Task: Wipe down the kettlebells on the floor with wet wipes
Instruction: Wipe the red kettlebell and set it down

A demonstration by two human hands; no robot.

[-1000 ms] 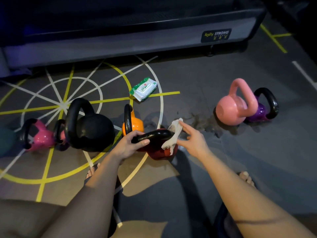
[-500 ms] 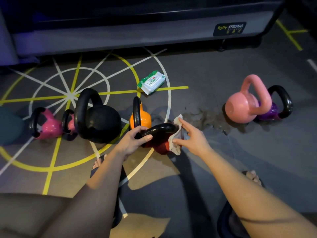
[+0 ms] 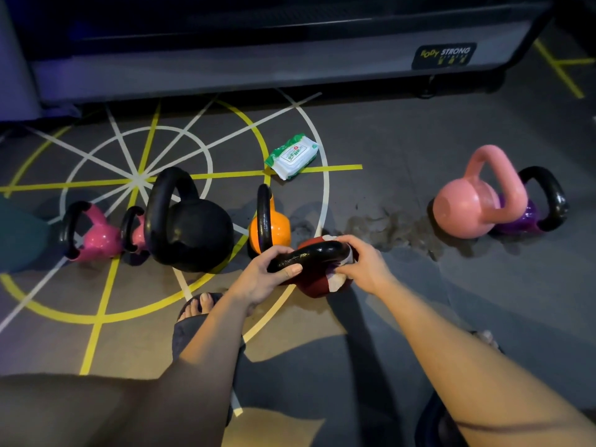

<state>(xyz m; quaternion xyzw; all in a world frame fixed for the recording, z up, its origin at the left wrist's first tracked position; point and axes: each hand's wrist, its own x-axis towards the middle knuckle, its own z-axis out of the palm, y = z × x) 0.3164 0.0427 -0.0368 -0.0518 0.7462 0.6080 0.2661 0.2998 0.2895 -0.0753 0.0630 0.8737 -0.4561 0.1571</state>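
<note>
My left grip (image 3: 261,279) is clasping the red bell (image 3: 314,285), right grip (image 3: 364,266) clutching a wipe (image 3: 335,279) against it; I'm judging other bells (image 3: 190,233) beside it undone.

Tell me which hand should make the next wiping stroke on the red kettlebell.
Right, probably: the right hand presses the wipe against the red kettlebell, while the left hand grips its black handle, steadying it.

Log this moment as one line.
phase: wiping | left hand: grips black handle of dark red kettlebell | right hand: holds white wet wipe against that kettlebell | green-and-white wipes pack: on floor behind
</note>
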